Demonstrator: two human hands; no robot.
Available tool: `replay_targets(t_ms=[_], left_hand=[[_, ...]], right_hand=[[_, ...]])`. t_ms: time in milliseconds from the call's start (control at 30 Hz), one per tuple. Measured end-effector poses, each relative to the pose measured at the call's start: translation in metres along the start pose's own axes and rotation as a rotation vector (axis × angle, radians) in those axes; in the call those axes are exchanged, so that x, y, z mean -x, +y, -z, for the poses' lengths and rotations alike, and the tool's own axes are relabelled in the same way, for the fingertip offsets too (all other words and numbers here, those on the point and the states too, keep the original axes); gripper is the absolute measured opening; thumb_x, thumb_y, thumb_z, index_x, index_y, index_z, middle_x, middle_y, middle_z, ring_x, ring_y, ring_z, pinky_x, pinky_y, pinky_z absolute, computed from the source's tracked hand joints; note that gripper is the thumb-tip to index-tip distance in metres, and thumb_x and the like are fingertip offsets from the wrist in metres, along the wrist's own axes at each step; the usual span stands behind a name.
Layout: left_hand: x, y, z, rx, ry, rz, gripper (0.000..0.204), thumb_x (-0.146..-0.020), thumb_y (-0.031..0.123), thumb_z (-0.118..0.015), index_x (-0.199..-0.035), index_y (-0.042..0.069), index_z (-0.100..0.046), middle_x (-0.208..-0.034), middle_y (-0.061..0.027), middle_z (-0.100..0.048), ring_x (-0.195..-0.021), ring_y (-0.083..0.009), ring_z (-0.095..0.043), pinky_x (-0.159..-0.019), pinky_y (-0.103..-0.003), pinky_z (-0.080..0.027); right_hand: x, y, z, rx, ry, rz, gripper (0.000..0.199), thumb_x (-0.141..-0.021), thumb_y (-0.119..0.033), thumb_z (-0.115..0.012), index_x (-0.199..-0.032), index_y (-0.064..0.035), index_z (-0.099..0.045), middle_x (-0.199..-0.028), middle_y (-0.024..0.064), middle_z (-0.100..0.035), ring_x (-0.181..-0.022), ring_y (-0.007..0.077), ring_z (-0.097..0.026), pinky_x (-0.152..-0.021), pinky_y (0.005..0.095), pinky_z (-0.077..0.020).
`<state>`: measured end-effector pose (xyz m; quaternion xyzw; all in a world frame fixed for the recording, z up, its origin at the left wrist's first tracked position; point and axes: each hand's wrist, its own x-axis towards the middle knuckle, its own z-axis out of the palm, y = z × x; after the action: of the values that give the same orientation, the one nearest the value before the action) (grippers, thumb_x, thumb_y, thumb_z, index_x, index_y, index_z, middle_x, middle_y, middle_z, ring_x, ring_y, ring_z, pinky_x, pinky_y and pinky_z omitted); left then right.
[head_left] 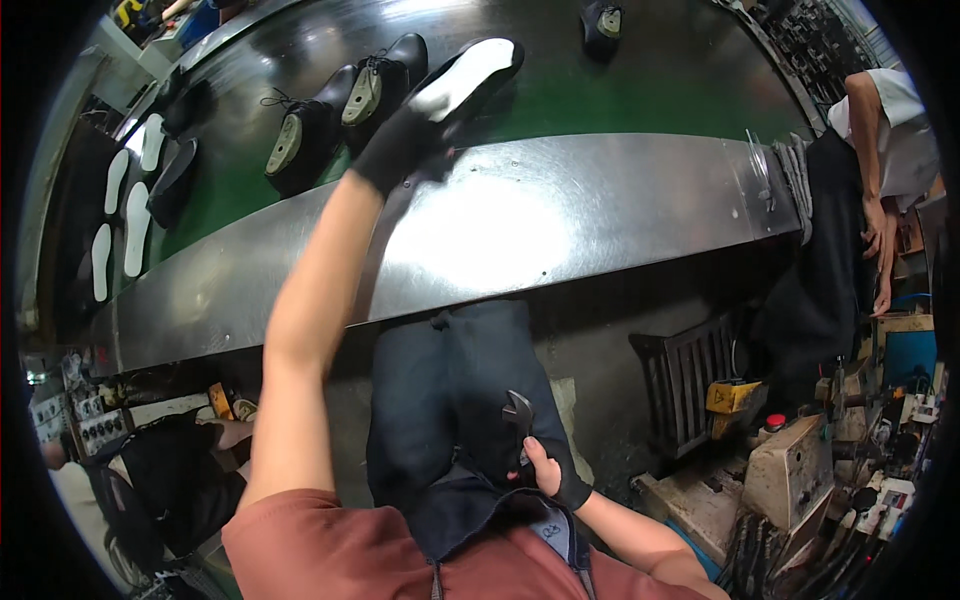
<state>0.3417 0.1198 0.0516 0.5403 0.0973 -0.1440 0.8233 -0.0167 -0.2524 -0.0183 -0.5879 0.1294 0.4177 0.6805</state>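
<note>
My left hand (400, 140), in a black glove, reaches out over the steel ledge (560, 215) and grips a black shoe (470, 75) with a white sole, held sole up above the green conveyor belt (620, 100). My right hand (555, 470), also in a black glove, stays low by my lap and is closed on a dark metal hand tool (518, 415). Two more black lace-up shoes (300, 135) (385, 80) on lasts stand on the belt just left of the held shoe.
Another black shoe (602, 25) sits far up the belt. White insoles (135, 225) lie at the belt's left end. A co-worker in a white shirt (890, 130) stands at the right. Machine parts and a yellow box (735, 395) crowd the lower right.
</note>
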Motion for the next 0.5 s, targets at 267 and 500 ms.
replay_targets(t_ms=[267,500], left_hand=[[0.374,-0.152,0.041,-0.101,0.53,-0.552,0.069,-0.071,0.019,-0.075,-0.132,-0.003,-0.051,-0.135,-0.0165,-0.054,-0.126,-0.0281,-0.051,-0.11,-0.042,-0.036],[0.373,-0.14,-0.065,-0.694,0.504,-0.642,0.042,-0.078,0.006,-0.067,-0.12,0.001,-0.062,-0.13,-0.0163,-0.057,-0.125,-0.0284,-0.051,-0.105,-0.038,-0.041]], right_hand=[[0.01,-0.015,0.006,0.165,0.072,-0.087,0.07,-0.098,-0.059,-0.031,-0.089,0.0017,-0.065,-0.072,0.0133,-0.067,-0.067,0.0206,-0.065,-0.068,0.0296,-0.0517],[0.007,-0.021,0.003,0.302,0.0,0.024,0.067,-0.1,-0.057,-0.03,-0.081,-0.0015,-0.063,-0.067,0.0098,-0.065,-0.063,0.0173,-0.062,-0.067,0.0282,-0.0499]])
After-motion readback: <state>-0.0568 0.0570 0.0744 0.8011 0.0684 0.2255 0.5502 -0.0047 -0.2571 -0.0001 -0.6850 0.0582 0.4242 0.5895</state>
